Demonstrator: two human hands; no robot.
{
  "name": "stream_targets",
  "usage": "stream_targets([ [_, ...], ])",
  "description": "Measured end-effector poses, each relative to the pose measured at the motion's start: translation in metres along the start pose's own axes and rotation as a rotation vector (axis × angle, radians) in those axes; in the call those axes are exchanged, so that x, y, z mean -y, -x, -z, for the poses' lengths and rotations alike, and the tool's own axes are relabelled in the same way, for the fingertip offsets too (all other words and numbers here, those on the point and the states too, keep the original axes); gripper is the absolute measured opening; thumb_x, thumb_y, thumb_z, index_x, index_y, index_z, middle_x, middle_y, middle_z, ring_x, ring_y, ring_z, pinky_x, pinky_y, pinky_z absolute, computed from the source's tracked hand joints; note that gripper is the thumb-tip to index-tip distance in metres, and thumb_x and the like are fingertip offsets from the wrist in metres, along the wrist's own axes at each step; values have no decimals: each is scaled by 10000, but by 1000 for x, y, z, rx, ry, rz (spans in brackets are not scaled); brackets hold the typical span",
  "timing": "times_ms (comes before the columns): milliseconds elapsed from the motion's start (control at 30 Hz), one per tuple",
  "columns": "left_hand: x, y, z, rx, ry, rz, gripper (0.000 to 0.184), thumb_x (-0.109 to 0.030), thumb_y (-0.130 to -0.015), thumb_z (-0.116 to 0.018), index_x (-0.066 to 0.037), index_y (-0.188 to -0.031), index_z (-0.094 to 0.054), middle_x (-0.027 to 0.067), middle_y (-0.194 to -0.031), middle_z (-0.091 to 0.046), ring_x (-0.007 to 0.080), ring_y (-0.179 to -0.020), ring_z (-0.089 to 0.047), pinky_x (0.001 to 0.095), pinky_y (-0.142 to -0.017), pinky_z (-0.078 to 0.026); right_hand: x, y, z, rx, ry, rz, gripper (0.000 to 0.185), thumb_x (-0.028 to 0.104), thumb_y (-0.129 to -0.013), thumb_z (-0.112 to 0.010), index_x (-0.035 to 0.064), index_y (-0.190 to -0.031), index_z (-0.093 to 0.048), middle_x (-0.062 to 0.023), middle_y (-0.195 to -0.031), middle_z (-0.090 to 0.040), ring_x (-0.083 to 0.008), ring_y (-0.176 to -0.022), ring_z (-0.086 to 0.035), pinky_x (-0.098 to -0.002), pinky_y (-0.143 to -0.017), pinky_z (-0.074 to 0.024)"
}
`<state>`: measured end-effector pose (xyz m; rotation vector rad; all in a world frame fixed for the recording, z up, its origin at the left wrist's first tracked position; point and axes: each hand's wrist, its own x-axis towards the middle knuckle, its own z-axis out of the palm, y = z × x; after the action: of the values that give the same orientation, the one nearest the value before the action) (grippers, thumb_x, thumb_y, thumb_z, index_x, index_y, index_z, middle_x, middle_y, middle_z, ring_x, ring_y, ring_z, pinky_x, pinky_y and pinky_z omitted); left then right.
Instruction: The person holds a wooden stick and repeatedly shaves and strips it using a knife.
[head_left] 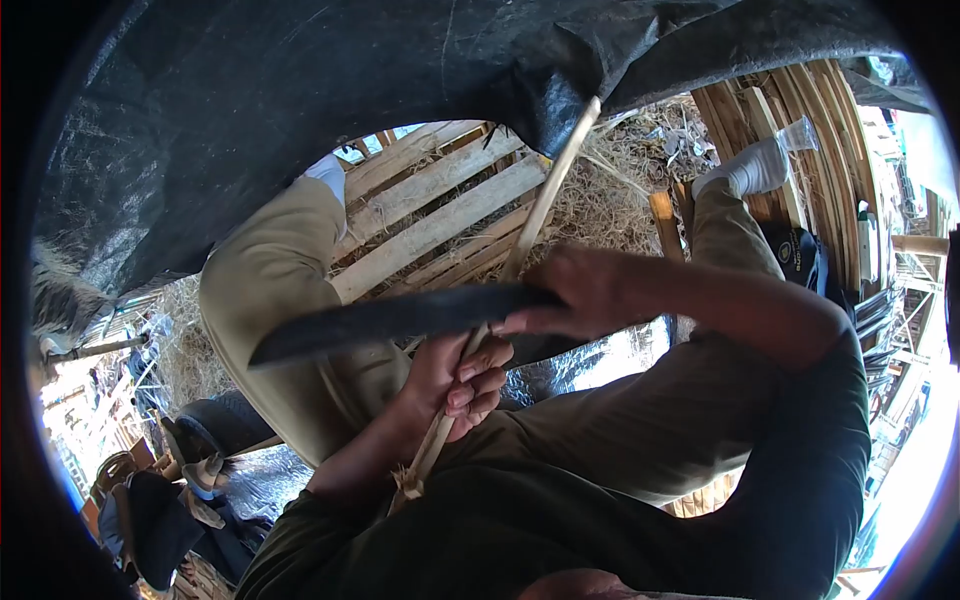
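Note:
My left hand is wrapped round a pale wooden stick, which runs diagonally from my chest up to a dark plastic sheet. The stick's lower end is frayed. A machete with a long dark blade is in my right hand, its fingers closed at the handle end. The blade lies across the stick just above my left hand and points left over my thigh. Whether its edge touches the wood, I cannot tell. The right hand is slightly blurred and hides the handle.
Wooden slats and dry straw lie between my spread legs. More boards are stacked at the upper right, near a black bag. At the lower left is another person in dark clothing, only partly visible.

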<state>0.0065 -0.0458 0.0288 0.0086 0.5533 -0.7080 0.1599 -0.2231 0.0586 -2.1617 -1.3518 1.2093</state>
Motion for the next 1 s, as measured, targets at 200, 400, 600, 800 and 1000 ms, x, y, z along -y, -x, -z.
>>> stream_targets([
  [200,-3,-2,4,200,148,5,209,-209,-1071,-334,-76,-1002,-480,-35,-513,-423,56,-309,-405,199,-259,-393,11,3,15,-45,-31,-151,699,606,-977,-491,-63,-912,-683,-217,-737,-666,-345,-730,-690,-449,-700,-535],
  [400,-2,2,-1,148,159,10,212,-206,-1071,-334,-71,-1014,-488,-26,-519,-422,54,-310,-394,197,-253,-384,-1,2,28,22,-22,-141,706,634,-965,-497,-46,-922,-683,-199,-751,-676,-333,-741,-697,-439,-721,-551],
  [600,-1,0,5,136,94,-8,219,-226,-1073,-343,-72,-1018,-489,-34,-511,-417,57,-301,-393,201,-253,-378,19,6,17,18,-25,-120,671,603,-981,-490,-32,-904,-693,-199,-728,-664,-326,-727,-697,-449,-700,-548],
  [800,-4,2,8,136,62,-49,262,-278,-1084,-338,-74,-1019,-489,-39,-513,-426,63,-304,-410,203,-261,-374,17,6,24,-6,-74,-164,673,588,-980,-508,-59,-896,-672,-213,-776,-668,-349,-771,-692,-452,-742,-546],
  [1000,-4,6,-2,133,109,-19,272,-272,-1086,-308,-88,-1011,-493,-37,-512,-427,67,-306,-420,210,-264,-389,-8,1,33,-31,43,-157,697,613,-1001,-425,-32,-990,-688,-187,-778,-682,-310,-791,-715,-460,-742,-556],
])
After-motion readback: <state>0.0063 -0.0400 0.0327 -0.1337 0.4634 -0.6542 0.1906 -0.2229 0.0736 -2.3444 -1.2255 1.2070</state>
